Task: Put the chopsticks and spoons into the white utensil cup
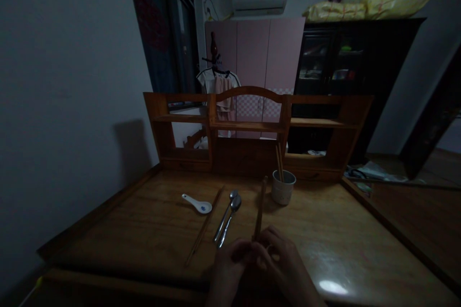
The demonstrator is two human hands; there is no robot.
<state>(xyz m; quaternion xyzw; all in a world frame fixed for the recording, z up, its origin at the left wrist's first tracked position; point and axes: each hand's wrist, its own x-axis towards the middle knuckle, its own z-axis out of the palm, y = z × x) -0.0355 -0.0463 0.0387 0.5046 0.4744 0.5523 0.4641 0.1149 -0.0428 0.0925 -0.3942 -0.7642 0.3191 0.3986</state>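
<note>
- Held chopsticks [261, 208]: raised at a steep slant above the table, far tips pointed away from the body and seen just left of the cup; the exact number of sticks cannot be told.
- Right hand [283, 259]: thumb and fingers are pressed together, and the near end of the held chopsticks is pinched between them.
- Left hand [232, 264]: fingers are curled and brought against the same near end, beside the right fingertips; whether the sticks are also pinched by this hand cannot be told.
- Cup [283, 192]: pale and cylindrical, stood upright toward the back of the table; a few standing chopsticks [280, 163] are contained in it, leaned toward the back rim and projecting well above it.
- Metal spoons [236, 203]: two, laid side by side, bowls directed away from the body and handles extended toward the left hand.
- Loose chopsticks [205, 225]: laid diagonally on the tabletop, to the left of the metal spoons.
- White spoon [198, 205]: placed farther left, its bowl marked with a blue motif and turned toward the loose chopsticks.
- Wooden table [144, 220]: bounded at the back by an open shelf unit [248, 126] with an arched middle section.
- Background: a pink wardrobe [252, 57], hung clothes [223, 86] and a dark cabinet [389, 57] are seen in dim light.
</note>
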